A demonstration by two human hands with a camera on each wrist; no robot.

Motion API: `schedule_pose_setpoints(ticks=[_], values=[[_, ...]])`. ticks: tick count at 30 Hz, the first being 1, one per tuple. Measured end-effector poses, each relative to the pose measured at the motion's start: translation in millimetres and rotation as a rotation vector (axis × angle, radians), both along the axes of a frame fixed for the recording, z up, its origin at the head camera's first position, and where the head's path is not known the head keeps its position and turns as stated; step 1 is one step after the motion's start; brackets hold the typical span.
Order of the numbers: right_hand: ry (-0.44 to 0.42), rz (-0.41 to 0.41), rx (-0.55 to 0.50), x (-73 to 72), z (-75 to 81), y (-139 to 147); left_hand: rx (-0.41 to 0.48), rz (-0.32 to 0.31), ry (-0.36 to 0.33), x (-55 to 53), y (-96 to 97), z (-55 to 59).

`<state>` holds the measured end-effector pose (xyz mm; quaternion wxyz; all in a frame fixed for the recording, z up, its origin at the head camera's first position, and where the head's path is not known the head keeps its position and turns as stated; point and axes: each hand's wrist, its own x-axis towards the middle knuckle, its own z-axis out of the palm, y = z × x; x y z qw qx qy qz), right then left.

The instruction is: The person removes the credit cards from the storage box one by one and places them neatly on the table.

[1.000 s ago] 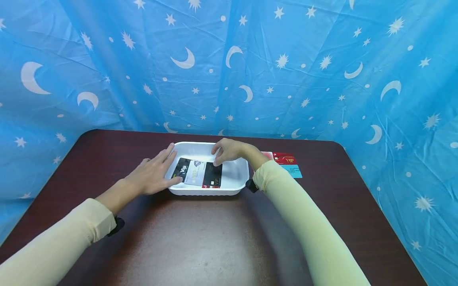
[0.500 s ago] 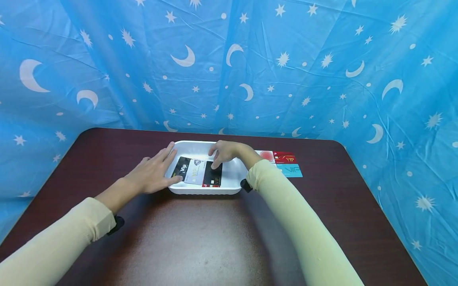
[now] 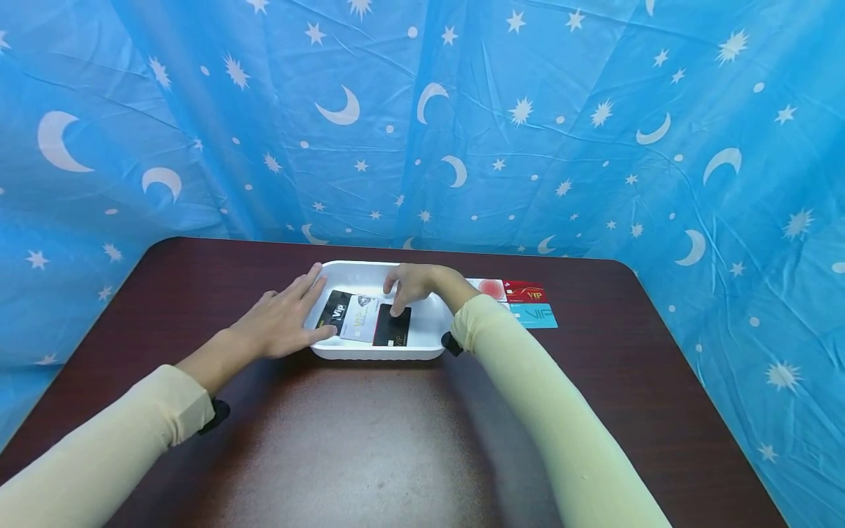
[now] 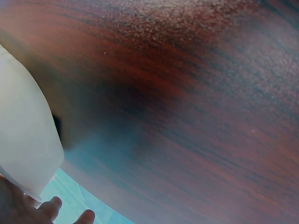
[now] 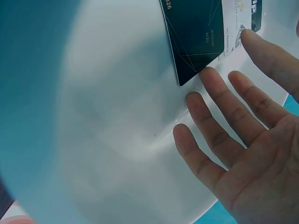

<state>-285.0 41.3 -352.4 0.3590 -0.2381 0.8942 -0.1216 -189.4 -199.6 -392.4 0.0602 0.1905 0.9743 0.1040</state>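
Observation:
A white tray (image 3: 436, 353) stands near the table's back edge, with overlapping VIP cards in its left half. My left hand (image 3: 280, 323) rests spread on the tray's left rim, thumb over the near-left corner. Inside the tray, my right hand (image 3: 412, 284) is at the top of a black card (image 3: 391, 334). In the right wrist view its fingers are relaxed and apart, one fingertip right at the corner of that black card (image 5: 196, 42). Its thumb overlaps the silver-white card (image 3: 359, 323) there. Leftmost lies another black card (image 3: 335, 306).
Right of the tray, partly behind the right forearm, lie a white card with a pink-red circle (image 3: 491, 288), a red VIP card (image 3: 525, 292) and a turquoise card (image 3: 536, 315). A blue star-and-moon curtain (image 3: 422, 147) hangs behind the dark wooden table (image 3: 370, 440).
My right hand has shifted slightly left and toward me. The black card beneath it has slid nearer, covering most of the red strip that showed below. My left hand stays in place.

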Motion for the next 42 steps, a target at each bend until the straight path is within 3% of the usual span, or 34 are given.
schedule_pose_setpoints(ticks=[15,36,42], values=[[-0.017,-0.012,0.056,-0.2,0.3,-8.5,-0.007,0.000,-0.001,-0.5,-1.0,-1.2],[-0.146,-0.065,0.032,1.2,0.7,-13.9,0.002,-0.001,0.006,-0.2,-0.1,0.2],[-0.129,-0.049,0.008,1.0,-1.0,-13.2,0.007,-0.001,0.003,-0.1,-0.8,-0.7]])
